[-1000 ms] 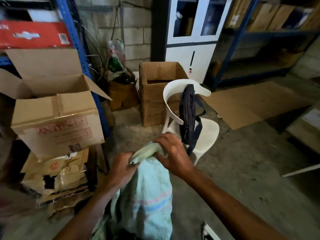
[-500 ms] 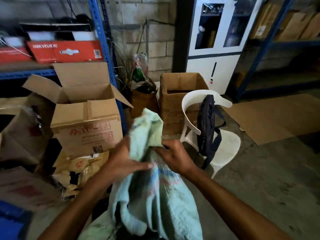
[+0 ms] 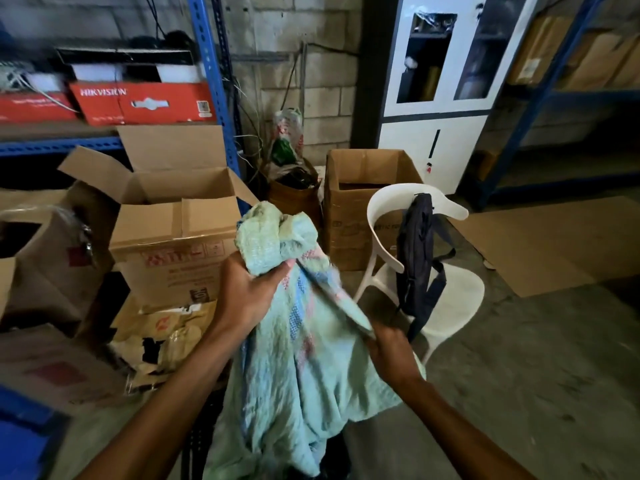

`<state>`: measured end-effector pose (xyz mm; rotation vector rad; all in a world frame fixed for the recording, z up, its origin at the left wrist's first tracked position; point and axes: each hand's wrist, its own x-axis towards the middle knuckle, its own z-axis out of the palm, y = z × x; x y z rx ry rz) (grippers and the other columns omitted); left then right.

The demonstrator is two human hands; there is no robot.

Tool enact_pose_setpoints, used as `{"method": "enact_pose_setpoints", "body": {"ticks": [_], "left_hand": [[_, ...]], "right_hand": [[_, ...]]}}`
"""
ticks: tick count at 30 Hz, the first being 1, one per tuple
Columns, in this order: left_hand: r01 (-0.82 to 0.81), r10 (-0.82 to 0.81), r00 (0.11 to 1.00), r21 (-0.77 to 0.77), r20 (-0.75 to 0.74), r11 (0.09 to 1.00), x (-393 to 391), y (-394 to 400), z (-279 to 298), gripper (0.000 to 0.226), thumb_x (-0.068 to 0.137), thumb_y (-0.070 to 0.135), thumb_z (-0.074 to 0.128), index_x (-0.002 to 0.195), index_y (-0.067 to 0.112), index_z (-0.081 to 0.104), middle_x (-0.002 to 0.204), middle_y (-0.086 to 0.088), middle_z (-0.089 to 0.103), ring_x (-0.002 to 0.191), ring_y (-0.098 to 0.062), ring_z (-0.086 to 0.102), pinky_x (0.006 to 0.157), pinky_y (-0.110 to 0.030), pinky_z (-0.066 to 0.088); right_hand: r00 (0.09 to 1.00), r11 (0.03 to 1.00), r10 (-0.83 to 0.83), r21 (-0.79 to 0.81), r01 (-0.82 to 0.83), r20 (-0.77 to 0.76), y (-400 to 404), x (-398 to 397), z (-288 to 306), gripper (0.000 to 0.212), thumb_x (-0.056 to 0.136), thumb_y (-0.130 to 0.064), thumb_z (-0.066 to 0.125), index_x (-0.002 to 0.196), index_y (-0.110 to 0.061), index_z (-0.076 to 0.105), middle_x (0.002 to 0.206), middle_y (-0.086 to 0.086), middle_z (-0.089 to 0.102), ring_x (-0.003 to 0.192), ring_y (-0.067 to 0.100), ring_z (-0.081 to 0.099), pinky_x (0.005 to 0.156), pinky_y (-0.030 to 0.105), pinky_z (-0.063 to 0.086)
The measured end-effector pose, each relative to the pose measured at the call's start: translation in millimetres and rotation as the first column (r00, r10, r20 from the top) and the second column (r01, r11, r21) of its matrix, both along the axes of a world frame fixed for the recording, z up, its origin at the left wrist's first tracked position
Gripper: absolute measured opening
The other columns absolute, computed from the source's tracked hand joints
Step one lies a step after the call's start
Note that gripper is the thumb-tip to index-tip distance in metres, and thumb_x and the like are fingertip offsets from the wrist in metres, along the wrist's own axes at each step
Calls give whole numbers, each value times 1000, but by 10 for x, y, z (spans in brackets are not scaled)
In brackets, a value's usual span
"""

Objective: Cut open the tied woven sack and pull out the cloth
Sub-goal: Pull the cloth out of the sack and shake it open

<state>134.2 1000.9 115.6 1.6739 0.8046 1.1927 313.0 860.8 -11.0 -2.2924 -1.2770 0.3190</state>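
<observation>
Right hand (image 3: 388,351) dropped down sack's edge | left hand (image 3: 246,296) grips bunched neck | woven sack (image 3: 304,368) hangs upright

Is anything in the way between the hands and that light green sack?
No. Both hands already grip the woven sack directly: the left hand bunches it just below its top, and the right hand pinches its side edge. The white chair stands behind, clear of them.

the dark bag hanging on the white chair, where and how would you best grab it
Probably the top of the dark bag, where it drapes over the backrest of the white chair. Come from above and lift straight up: it hangs limp, and its strap dangles loose beside it.
</observation>
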Motion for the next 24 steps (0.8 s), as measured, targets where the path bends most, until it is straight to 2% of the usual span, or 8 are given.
{"method": "enact_pose_setpoints", "body": {"ticks": [2, 4, 8, 10, 13, 16, 20, 24], "left_hand": [[-128, 127, 991, 26, 43, 991, -128, 116, 77, 36, 77, 1, 72, 111, 10, 62, 112, 6, 60, 90, 10, 58, 77, 0, 43], [-211, 208, 977, 48, 51, 976, -305, 268, 122, 41, 79, 0, 69, 117, 7, 58, 118, 3, 55, 96, 5, 54, 76, 3, 40], [-282, 283, 959, 102, 9, 954, -634, 444, 63, 46, 80, -2, 67, 122, 10, 52, 125, 8, 47, 105, 9, 54, 83, 5, 34], [-351, 352, 936, 121, 14, 929, -799, 564, -3, 45, 80, -1, 68, 123, 3, 54, 129, 1, 50, 117, -9, 54, 89, 1, 35], [-382, 392, 916, 111, -87, 917, -1037, 666, -133, 45, 79, -3, 69, 121, -7, 54, 131, -14, 53, 119, -22, 50, 92, 0, 34], [-460, 465, 885, 100, -28, 882, -1248, 726, -181, 45, 78, -2, 70, 120, -8, 55, 132, -21, 54, 123, -29, 51, 103, -19, 37], [-465, 466, 885, 90, 14, 881, -1375, 787, -69, 45, 78, -2, 70, 120, 3, 55, 130, -15, 55, 121, -24, 51, 104, -25, 38], [-448, 460, 888, 176, -28, 876, -1415, 851, 24, 44, 76, -5, 70, 117, -6, 57, 126, -16, 56, 118, -22, 51, 99, -14, 37]], "right_hand": [[1000, 984, -9, 176, 6, 18, 144, 24, 196, 38, 81, -30, 36, 94, -7, 64, 83, 22, 69, 78, 41, 65, 65, 45, 49], [996, 961, 41, 269, -62, 81, 300, -1, 443, 36, 80, -28, 35, 97, -8, 60, 82, 22, 68, 75, 41, 63, 63, 46, 50], [947, 919, 202, 285, -271, 249, 639, -144, 894, 20, 85, -13, 46, 100, -4, 58, 85, 24, 67, 76, 42, 63, 63, 43, 47], [939, 891, 214, 341, -300, 268, 801, -199, 1108, 20, 87, -14, 46, 98, -4, 58, 84, 24, 67, 75, 41, 63, 61, 40, 46], [899, 892, 330, 217, -397, 289, 974, -299, 1232, 18, 89, -14, 50, 103, -8, 60, 98, 22, 67, 89, 41, 62, 70, 40, 50], [878, 900, 340, 153, -408, 336, 1063, -391, 1281, 20, 86, -14, 53, 104, -8, 60, 101, 22, 68, 91, 43, 62, 72, 47, 52], [877, 907, 320, 152, -393, 358, 1153, -461, 1366, 20, 85, -14, 55, 103, -9, 61, 98, 21, 69, 90, 42, 62, 69, 45, 50], [859, 894, 335, 156, -419, 388, 1275, -463, 1617, 14, 86, -15, 54, 97, -10, 62, 93, 19, 69, 87, 40, 63, 69, 45, 52]]}}
